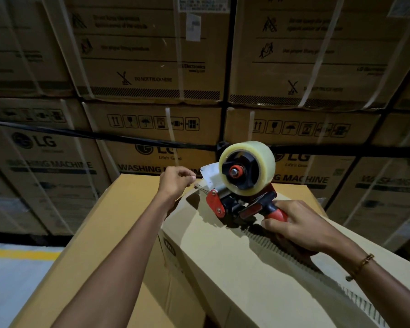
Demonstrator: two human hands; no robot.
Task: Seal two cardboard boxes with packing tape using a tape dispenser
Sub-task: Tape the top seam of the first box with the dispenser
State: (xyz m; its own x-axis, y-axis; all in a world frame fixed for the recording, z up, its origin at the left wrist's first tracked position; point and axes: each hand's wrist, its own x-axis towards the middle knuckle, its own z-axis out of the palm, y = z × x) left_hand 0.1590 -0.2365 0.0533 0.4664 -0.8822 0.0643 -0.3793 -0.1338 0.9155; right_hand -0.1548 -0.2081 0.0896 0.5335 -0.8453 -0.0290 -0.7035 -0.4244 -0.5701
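Note:
A red and black tape dispenser point(237, 197) with a roll of clear tape point(249, 168) rests on the far end of a small cardboard box point(223, 268). My right hand point(294, 227) grips its red handle. My left hand point(175, 182) pinches the loose end of the tape at the dispenser's front, near the box's far edge. The small box lies on top of a larger cardboard box point(100, 233). A toothed seam runs along the small box's top, under the dispenser, toward me.
A wall of stacked washing machine cartons point(152, 67) bound with straps stands right behind the boxes. A black strap point(81, 133) runs across them. At lower left, grey floor with a yellow line point(21, 253) shows.

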